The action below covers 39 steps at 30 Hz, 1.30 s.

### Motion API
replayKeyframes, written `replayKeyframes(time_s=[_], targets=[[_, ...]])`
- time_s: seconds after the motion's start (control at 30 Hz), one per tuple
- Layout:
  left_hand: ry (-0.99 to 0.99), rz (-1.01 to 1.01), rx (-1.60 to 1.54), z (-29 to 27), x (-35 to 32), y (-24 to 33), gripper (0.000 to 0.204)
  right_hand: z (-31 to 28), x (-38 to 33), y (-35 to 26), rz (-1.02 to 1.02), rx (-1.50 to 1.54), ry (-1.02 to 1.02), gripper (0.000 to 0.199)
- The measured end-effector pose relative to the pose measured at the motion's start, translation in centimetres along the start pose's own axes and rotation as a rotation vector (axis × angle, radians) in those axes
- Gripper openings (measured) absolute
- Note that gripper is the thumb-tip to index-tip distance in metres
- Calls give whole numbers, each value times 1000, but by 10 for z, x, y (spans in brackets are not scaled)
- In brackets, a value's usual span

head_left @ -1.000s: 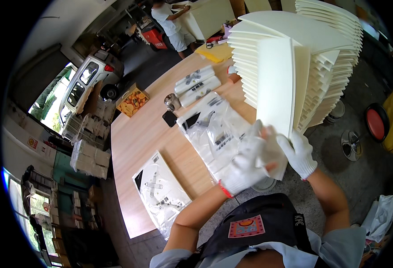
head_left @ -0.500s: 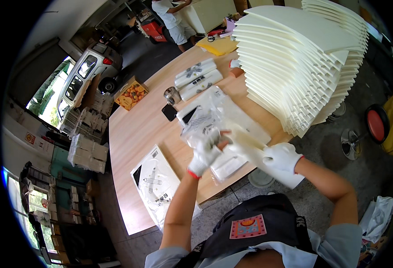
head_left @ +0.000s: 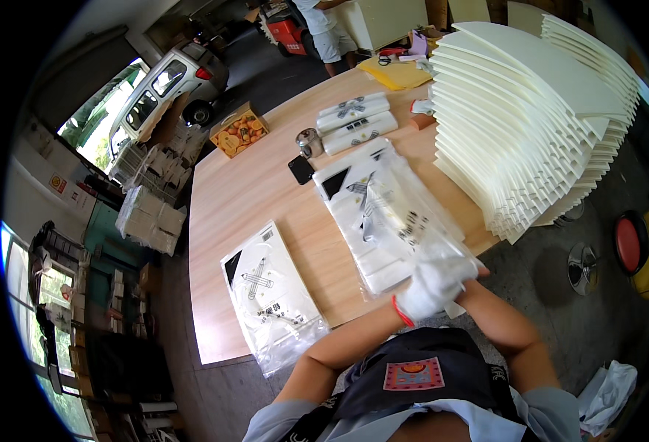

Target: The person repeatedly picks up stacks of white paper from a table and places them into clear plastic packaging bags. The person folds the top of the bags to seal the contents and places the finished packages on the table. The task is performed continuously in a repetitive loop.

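My left hand (head_left: pixel 429 286), in a white knit glove with a red cuff, is closed at the near end of a clear printed plastic bag (head_left: pixel 391 199), its fingers somewhat blurred. My right hand is mostly hidden behind the left glove and the bag's near end; its forearm (head_left: pixel 494 309) crosses in close to the left wrist. The bag, with a pencil drawing and dark print, lies tilted over a pile of similar white bags (head_left: pixel 339 184) at the table's near edge. Something pale shows inside it. To the left lies a filled bag (head_left: pixel 269 283) holding a flat white board.
On the wooden table (head_left: pixel 221 199) stand tall stacks of cream foam boards (head_left: pixel 516 125), rolled bags (head_left: pixel 357 131), a metal can (head_left: pixel 309 142), a black phone (head_left: pixel 301 170) and a box with oranges printed on it (head_left: pixel 239 132). A stool (head_left: pixel 629 239) stands at right. Another person works far off.
Both hands have come together near the table edge. The white sheet that my right hand held is no longer seen outside the bag. The view has shifted slightly.
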State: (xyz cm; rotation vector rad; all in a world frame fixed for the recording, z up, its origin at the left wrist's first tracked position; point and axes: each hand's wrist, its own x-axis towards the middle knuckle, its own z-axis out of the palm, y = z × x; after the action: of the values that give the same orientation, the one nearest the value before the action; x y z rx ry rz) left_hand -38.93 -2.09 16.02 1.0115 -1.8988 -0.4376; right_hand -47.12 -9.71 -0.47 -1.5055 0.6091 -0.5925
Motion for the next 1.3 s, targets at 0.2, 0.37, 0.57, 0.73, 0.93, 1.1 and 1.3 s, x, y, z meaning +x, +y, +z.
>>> replayKeyframes(time_s=[0.2,0.37,0.57,0.73,0.93,1.1,1.3], targets=[[303,-596,75,-10,-64,-52,17,32,-42,-79,-368,-1316,53,46],[65,-565,65,5,-102,-32,19,12,-50,-77,-420,-1370,515,41],[198,-1008,711,7,-201,-83,22,-23,-33,-57,-55,-1350,291,27],[1104,-1010,-225,17,-227,-25,14,-6,-93,-72,40,-1368,29,24],[447,-1037,-251,22,-275,48,13,-13,-171,-87,292,-1264,-321,20],[549,-1083,173,13,-227,-3,16,-30,-113,-49,-119,-1311,28,23],[332,-1307,-68,28,-315,-2,23,-65,-161,-14,175,-1242,-326,26]])
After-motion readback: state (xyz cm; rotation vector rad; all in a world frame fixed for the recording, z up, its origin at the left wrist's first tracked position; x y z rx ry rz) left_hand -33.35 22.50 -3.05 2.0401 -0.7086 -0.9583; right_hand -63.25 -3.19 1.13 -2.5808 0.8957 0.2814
